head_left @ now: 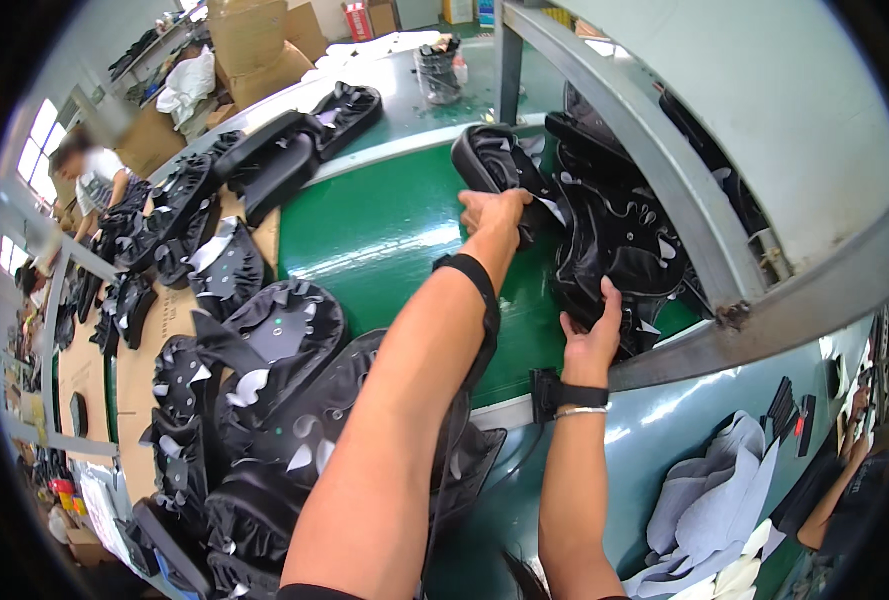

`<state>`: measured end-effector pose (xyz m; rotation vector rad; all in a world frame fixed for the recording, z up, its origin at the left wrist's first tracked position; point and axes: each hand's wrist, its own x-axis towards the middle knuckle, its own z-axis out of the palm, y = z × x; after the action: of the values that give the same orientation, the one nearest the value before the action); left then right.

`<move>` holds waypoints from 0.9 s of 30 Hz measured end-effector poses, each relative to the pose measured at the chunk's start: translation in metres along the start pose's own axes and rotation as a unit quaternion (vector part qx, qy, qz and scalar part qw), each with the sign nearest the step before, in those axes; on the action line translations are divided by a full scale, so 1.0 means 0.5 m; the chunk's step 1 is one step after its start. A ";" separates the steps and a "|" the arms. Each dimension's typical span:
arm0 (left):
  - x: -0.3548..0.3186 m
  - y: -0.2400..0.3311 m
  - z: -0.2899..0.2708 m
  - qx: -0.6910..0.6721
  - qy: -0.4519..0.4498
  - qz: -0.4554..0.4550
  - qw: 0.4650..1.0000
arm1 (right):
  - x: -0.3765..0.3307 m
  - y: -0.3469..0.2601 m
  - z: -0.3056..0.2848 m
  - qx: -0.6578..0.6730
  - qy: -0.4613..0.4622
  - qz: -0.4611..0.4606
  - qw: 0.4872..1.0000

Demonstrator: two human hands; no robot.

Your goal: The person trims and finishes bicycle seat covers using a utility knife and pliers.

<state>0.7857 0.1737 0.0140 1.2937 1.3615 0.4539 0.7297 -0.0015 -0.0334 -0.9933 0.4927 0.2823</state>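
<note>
My left hand (496, 214) reaches over the green belt (384, 235), its fingers curled on the near edge of a black padded, rounded piece (492, 160) with a pale lining. To the right, under the metal frame, lies a larger black leather-like piece (619, 240) with gathered edges and small white tabs. My right hand (592, 335) grips that piece by its near edge, thumb on top, the other fingers partly hidden. More black pieces (589, 130) are piled behind it.
Many gathered black pieces (279, 335) heap up on cardboard at the left. A grey metal frame (704, 355) crosses close to my right wrist. Grey cloth pieces (709, 495) lie on the right-hand table. A clear jar (438, 72) stands beyond the belt. Other people (99, 180) are nearby.
</note>
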 end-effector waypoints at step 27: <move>-0.451 -0.169 -1.270 0.020 0.120 0.144 0.982 | 0.000 0.015 0.022 0.132 0.000 0.077 0.988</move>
<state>0.1397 0.2089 0.2198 1.5145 1.3914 0.8061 0.7290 0.0118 -0.0340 -0.6988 0.5919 0.3447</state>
